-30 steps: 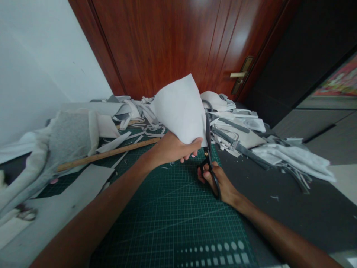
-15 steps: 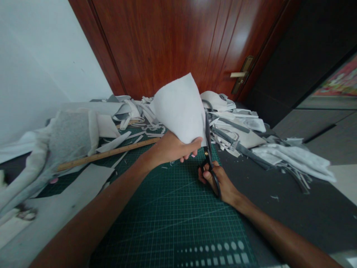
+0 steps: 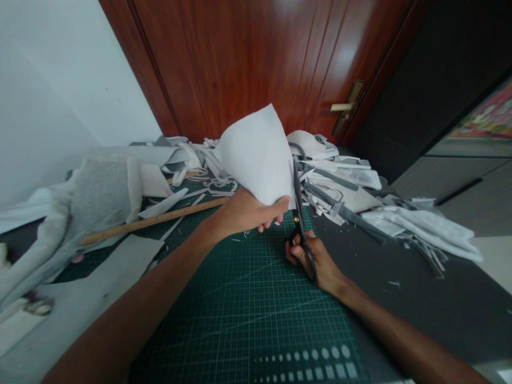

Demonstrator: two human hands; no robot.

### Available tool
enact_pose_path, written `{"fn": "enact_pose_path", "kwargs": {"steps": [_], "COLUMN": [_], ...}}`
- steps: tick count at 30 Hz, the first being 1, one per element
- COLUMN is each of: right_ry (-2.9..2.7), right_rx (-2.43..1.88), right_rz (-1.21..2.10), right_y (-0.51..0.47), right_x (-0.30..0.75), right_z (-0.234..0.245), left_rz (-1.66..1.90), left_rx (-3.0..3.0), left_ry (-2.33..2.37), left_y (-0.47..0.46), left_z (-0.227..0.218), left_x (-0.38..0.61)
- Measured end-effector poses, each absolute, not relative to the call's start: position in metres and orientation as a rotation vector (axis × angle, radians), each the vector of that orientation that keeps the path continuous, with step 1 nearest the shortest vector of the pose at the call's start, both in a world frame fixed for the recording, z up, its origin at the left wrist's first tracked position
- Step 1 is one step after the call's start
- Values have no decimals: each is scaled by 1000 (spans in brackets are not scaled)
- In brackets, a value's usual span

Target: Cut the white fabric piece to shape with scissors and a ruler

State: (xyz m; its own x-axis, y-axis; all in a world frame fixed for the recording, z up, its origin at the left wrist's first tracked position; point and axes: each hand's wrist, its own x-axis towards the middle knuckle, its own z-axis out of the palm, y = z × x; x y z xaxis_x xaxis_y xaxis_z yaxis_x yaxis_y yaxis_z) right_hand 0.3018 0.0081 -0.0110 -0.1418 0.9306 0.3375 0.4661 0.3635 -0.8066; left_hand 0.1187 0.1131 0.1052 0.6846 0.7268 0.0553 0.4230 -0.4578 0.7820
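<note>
Left hand curled, gripped white cloth well above cutting mat; right hand closed round black scissors, blades at cloth edge.

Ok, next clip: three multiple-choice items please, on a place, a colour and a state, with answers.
1. Where does the wooden strip lie?
A. Upright against the door
B. Across the far part of the cutting mat
C. On the floor

2. What colour is the cutting mat?
A. Red
B. Yellow
C. Dark green

3. What is the left hand doing with the white fabric sheet?
A. Holding it raised
B. Pressing it flat
C. Dropping it

1 B: it rests beyond the left wrist.
2 C: green shows under the grid lines.
3 A: the sheet rises from the fingers, beside the scissors.
</note>
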Motion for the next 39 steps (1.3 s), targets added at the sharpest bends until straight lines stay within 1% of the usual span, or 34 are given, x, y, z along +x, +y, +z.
{"fn": "enact_pose_path", "kwargs": {"steps": [10, 19, 21, 24, 30, 32, 35, 39], "right_ry": [-1760, -1718, -1736, -1748, -1798, -1796, -1768, -1757], "right_rx": [-1293, -1293, -1294, -1298, -1331, -1341, -1346, -1349], "right_rz": [681, 662, 636, 599, 579, 568, 561, 537], "right_y": [9, 9, 10, 11, 12, 12, 12, 11], "right_x": [302, 304, 305, 307, 308, 307, 306, 305], "right_z": [-7, -13, -14, -12, -8, -7, -8, -9], "left_rz": [525, 519, 604, 829, 1095, 1172, 1288, 1328], "left_rx": [2102, 2091, 2067, 1941, 1541, 1533, 1598, 1800], "left_ry": [883, 869, 887, 903, 543, 523, 623, 768], "left_y": [111, 110, 112, 116, 130, 134, 136, 131], "left_z": [107, 109, 105, 97, 96, 95, 90, 90], "left_x": [118, 116, 115, 116, 128, 130, 128, 124]}}
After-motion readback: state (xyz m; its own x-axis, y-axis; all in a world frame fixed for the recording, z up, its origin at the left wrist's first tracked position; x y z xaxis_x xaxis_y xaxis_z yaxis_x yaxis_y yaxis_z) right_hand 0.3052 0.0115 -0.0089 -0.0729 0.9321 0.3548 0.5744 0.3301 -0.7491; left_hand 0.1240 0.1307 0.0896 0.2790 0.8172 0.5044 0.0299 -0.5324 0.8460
